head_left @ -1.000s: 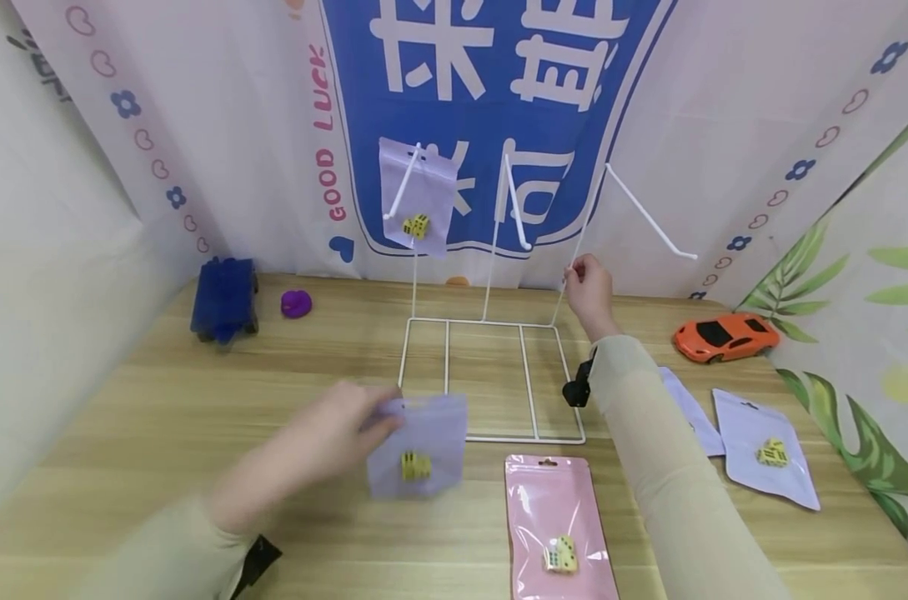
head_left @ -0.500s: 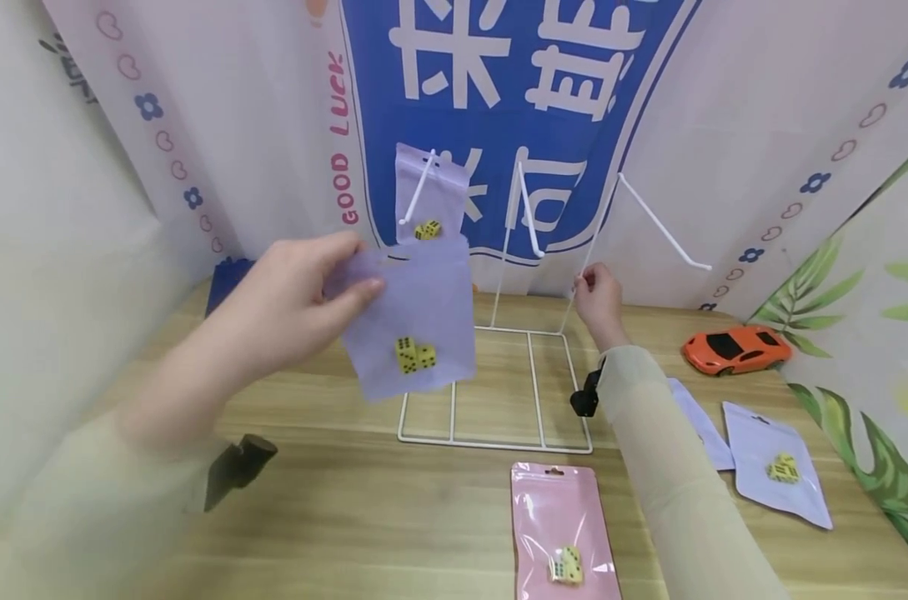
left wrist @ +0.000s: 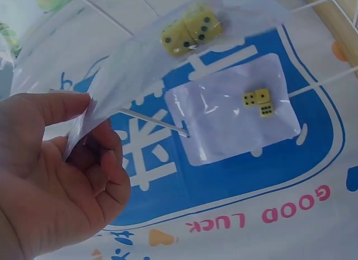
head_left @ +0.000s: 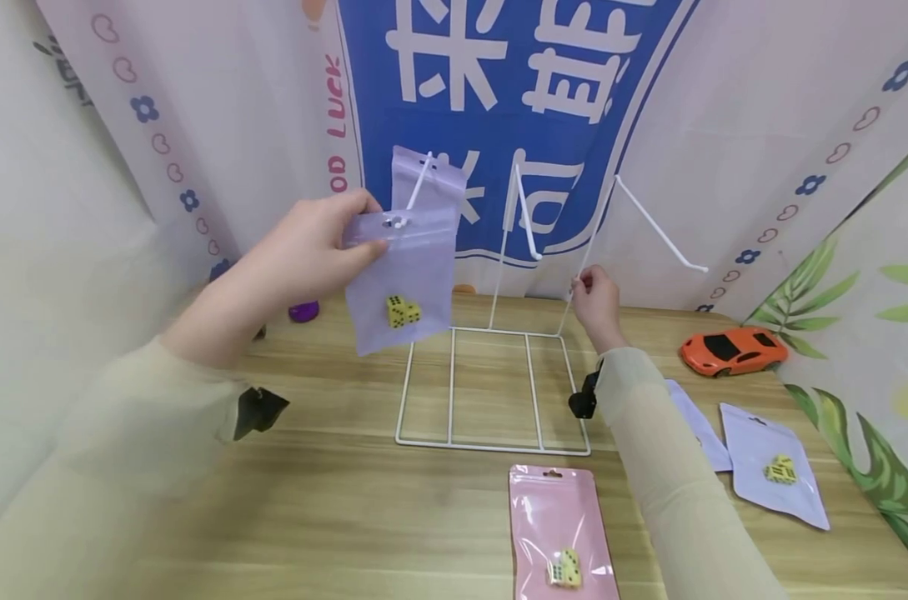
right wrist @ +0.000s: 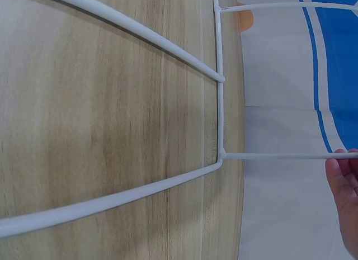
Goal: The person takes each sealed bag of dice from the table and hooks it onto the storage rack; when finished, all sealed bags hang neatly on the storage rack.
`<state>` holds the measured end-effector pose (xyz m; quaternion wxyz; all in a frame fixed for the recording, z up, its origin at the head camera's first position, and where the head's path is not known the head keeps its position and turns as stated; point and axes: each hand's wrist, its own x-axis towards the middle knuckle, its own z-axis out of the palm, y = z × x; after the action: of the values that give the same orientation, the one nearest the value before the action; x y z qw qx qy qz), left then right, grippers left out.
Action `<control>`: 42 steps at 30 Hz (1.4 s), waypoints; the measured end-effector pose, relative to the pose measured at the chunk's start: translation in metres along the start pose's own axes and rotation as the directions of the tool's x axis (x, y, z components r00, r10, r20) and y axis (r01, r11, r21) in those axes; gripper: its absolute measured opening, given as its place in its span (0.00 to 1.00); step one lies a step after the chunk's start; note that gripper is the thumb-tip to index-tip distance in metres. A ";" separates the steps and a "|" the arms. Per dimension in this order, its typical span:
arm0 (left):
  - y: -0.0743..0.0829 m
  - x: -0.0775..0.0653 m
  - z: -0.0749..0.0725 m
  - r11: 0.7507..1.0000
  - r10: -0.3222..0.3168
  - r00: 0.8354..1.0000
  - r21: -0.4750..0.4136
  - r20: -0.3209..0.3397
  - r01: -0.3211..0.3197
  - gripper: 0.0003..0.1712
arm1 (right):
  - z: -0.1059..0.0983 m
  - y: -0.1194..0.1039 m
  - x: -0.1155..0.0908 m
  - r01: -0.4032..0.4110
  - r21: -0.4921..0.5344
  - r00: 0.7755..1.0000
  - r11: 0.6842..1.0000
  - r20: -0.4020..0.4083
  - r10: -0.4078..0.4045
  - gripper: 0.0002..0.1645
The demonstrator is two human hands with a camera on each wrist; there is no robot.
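My left hand [head_left: 314,242] pinches the top left edge of a translucent purple zip bag [head_left: 423,267] with yellow dice in it. The bag's hang hole is at the tip of the left hook [head_left: 418,187] of a white wire rack [head_left: 491,450]; I cannot tell whether the tip is through it. Farther back on that hook hangs another purple bag [left wrist: 218,120], also with yellow dice. My right hand [head_left: 598,304] pinches the rack's right upright [right wrist: 279,156] between thumb and fingers. The middle hook [head_left: 527,212] and right hook [head_left: 659,221] carry nothing.
A pink bag [head_left: 544,508] with dice lies in front of the rack. Two purple bags, one a full-view bag [head_left: 772,467], lie at right near an orange toy car [head_left: 733,350]. A purple object [head_left: 303,312] sits behind my left arm. A printed curtain [head_left: 724,100] hangs behind.
My left hand has lifted the purple bag from low over the table up to the left hook's tip. The right hand keeps its grip on the upright.
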<state>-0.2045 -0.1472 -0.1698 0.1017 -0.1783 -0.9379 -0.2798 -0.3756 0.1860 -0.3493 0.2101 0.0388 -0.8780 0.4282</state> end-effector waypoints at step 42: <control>-0.039 0.112 0.029 0.986 -0.159 0.985 0.044 -0.070 0.162 0.17 | 0.002 0.005 0.004 0.015 0.015 0.999 1.000 -0.052 -0.014 0.05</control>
<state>-0.3252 -0.1307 -0.1801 0.1144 -0.0902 -0.9520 -0.2694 -0.3810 0.1879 -0.3525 0.2357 0.0357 -0.8686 0.4344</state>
